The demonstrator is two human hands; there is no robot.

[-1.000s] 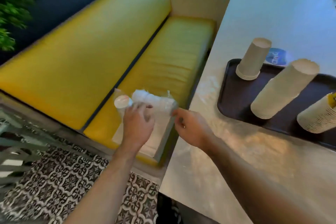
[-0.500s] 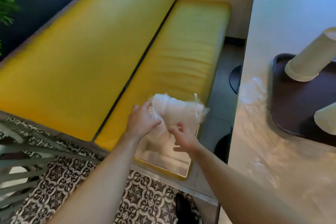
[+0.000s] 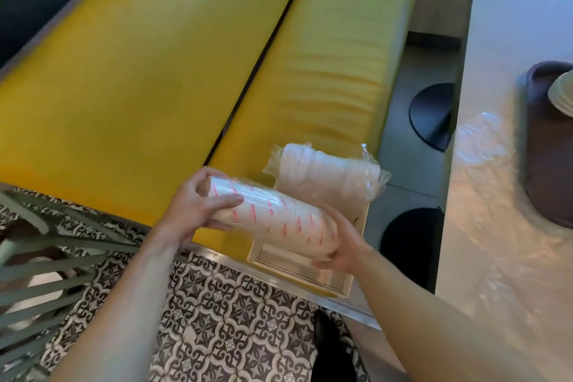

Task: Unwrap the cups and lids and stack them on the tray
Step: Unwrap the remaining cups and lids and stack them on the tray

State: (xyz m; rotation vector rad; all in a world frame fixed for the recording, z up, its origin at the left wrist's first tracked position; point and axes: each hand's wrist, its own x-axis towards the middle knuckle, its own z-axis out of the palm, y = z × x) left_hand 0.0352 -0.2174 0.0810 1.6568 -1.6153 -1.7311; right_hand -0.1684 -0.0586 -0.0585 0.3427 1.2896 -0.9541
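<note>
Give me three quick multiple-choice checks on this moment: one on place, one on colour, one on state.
1. Where does the second wrapped stack lie?
A. on the tray
B. in the box on the bench
C. on the floor

2. What colour is the print on the held sleeve?
A. red
B. blue
C. green

3. How is the held sleeve?
A. torn open
B. still wrapped
C. emptied

Answers: 1 B, the second wrapped stack rests in the box on the yellow bench. 2 A, red marks run along the held sleeve. 3 B, plastic covers it whole between the left hand and right hand.
</note>
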